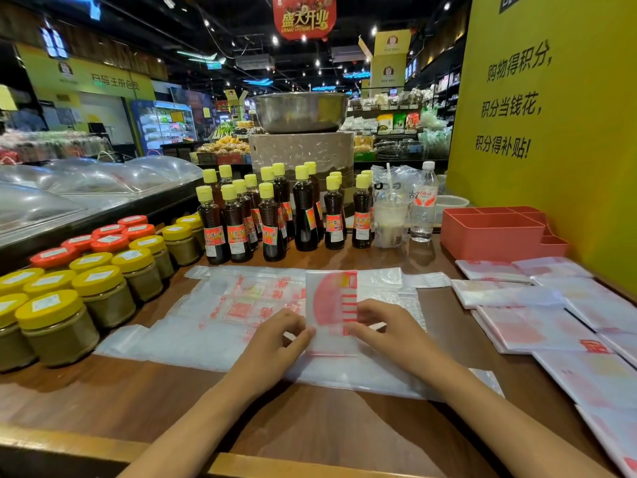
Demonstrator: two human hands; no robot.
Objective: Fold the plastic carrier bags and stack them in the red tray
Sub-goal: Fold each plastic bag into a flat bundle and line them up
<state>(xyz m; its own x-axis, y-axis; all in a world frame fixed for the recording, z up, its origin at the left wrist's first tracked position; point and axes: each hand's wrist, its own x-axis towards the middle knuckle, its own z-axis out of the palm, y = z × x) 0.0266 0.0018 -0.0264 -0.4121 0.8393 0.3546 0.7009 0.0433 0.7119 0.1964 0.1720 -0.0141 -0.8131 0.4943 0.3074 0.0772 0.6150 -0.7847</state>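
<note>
Left hand (275,334) and right hand (384,327) are pinching the folded bag's (331,305) side edges mid-counter (310,419); red tray (493,236) is sitting at the far right corner.

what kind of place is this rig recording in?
Most likely a supermarket or grocery shop counter: rows of labelled sauce bottles and yellow-lidded jars on display, stocked shelves behind, and a hanging "Grand Opening" banner.

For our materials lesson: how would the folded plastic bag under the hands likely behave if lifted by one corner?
The folded plastic bag is thin, translucent film, so it would probably droop and start unfolding. It looks very light. It lies on another glossy flat bag, so it may slide easily when pushed.
</note>
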